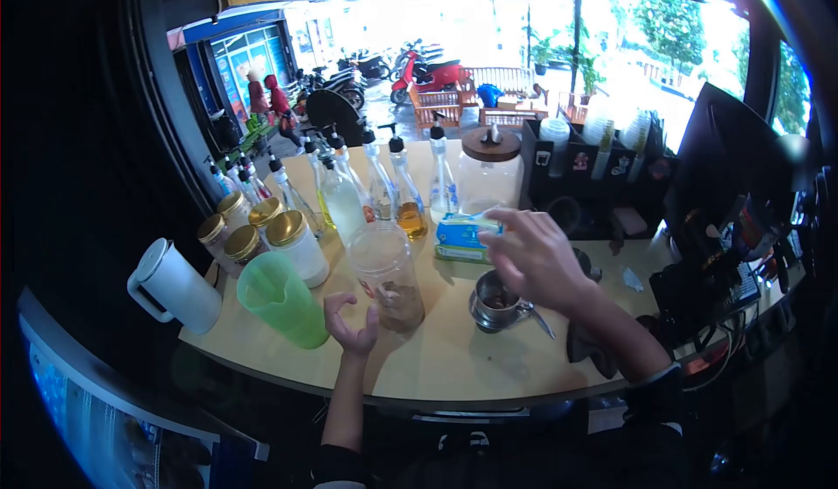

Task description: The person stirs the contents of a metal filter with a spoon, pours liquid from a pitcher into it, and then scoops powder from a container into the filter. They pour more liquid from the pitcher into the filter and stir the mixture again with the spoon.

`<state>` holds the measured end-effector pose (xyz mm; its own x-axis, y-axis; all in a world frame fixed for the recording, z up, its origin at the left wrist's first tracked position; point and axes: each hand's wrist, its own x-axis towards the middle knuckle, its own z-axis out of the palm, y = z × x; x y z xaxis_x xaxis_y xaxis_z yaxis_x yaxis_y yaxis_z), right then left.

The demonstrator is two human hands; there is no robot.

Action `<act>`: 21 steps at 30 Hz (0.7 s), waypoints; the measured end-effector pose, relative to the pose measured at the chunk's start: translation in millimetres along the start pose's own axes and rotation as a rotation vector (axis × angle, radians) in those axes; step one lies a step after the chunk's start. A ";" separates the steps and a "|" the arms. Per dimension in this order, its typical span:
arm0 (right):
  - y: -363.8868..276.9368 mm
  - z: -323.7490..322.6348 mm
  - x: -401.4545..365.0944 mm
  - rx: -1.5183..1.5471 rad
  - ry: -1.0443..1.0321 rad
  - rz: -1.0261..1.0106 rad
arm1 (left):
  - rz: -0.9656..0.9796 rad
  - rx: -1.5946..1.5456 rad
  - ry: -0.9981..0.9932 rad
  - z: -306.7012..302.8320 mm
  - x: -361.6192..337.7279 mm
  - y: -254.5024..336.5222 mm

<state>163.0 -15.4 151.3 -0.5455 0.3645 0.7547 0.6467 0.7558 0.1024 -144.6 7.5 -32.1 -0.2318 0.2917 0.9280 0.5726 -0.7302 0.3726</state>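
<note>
My left hand [353, 325] is raised just in front of a clear plastic jar [388, 284] with brown contents low inside. Its thumb and fingers curve apart with nothing between them. Over the right end of a blue and green tissue pack [463, 239], my right hand [539, 258] reaches with fingers stretched forward and parted. The fingertips overlap the pack's edge in this view. Below that hand stands a cup [497, 301] on a saucer with dark contents, a spoon [542, 322] lying at its right side.
A green pitcher [284, 301] and a white jug [175, 288] stand at left, beside gold-lidded jars [297, 249]. Several pump bottles [408, 192] line the back near a large wooden-lidded jar [489, 175]. A cup holder [576, 170] and a dark monitor [711, 166] occupy the right.
</note>
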 end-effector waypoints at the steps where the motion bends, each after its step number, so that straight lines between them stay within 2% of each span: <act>1: 11.3 -4.0 -14.8 0.000 -0.010 0.097 | -0.007 -0.011 -0.015 4.6 -0.3 10.3; 3: 25.8 -11.9 -45.9 0.045 0.003 0.315 | 0.162 -0.081 -0.079 21.8 11.1 49.0; 4: 31.0 -13.1 -63.7 0.034 -0.005 0.344 | 0.242 -0.157 -0.120 31.4 18.3 63.6; 6: 42.7 -12.6 -98.7 0.173 0.053 0.627 | 0.260 -0.210 -0.193 50.7 23.2 87.6; 9: 54.8 -8.6 -149.1 0.087 0.115 0.715 | 0.288 -0.266 -0.280 78.1 21.6 95.8; 11: 71.6 0.9 -184.2 0.097 0.091 0.777 | 0.101 -0.342 -0.393 95.4 18.2 91.0; 12: 80.8 7.2 -200.1 0.045 0.101 0.751 | 0.101 -0.347 -0.396 105.7 18.3 88.1; 14: 92.8 15.5 -220.3 -0.011 0.113 0.729 | -0.141 -0.524 -0.431 124.0 16.7 80.2; 15: 97.2 18.2 -226.9 0.082 0.143 0.821 | -0.139 -0.529 -0.434 129.0 11.0 74.0; 16: 99.9 20.7 -230.1 0.177 0.174 0.912 | -0.260 -0.614 -0.524 133.0 4.4 66.4; 17: 102.8 24.3 -232.7 0.173 0.177 0.913 | -0.383 -0.698 -0.613 136.0 -2.2 58.8; 18: 105.1 27.8 -233.8 0.339 0.223 0.996 | -0.446 -0.721 -0.675 136.4 -6.9 55.1; 19: 107.6 31.6 -235.0 0.508 0.268 1.075 | -0.447 -0.723 -0.676 138.6 -13.0 52.5; 21: 116.0 41.0 -237.7 0.540 0.224 1.120 | -0.526 -0.875 -0.718 142.6 -23.3 53.6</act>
<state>345.8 7.9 -42.7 0.2952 0.8871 0.3547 0.3667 0.2376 -0.8995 3.6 49.7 -33.5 0.3652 0.7431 0.5608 -0.2379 -0.5079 0.8279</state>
